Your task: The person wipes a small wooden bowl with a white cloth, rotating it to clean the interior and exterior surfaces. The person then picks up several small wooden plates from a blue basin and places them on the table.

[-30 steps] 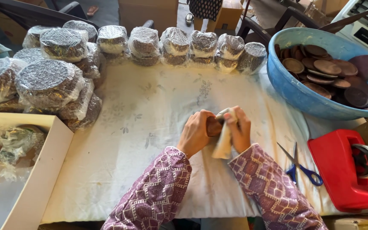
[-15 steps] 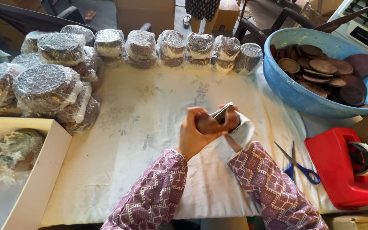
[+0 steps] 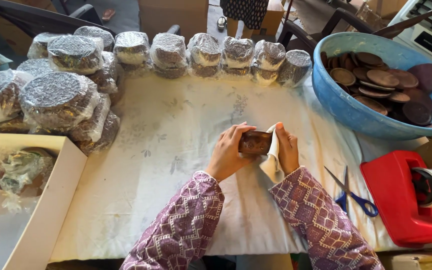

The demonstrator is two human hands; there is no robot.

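Two hands of mine meet over the middle of the white cloth, and between them sits a small brown disc, held on edge above the table. Starting at my far left, an open white box holds crumpled clear plastic over a dark round shape. Behind it, stacks of plastic-wrapped bundles pile up, and a row of smaller wrapped bundles runs along the back edge of the cloth.

My left hand grips the left side of the disc, fingers curled over its top and thumb underneath. The disc is pinched between both hands, touching each. My right hand presses a white rag against the disc's right side, fingers closed around the rag, which hangs down past my wrist toward the cloth. Both my sleeves are purple with a pale woven pattern.

Right of my hands, blue-handled scissors lie on the cloth near my right forearm, apart from it. Farther back on the right, a big blue bowl is filled with more brown discs of mixed sizes, well apart from the one I hold. At the right edge, a red tape dispenser stands with its roll of tape.
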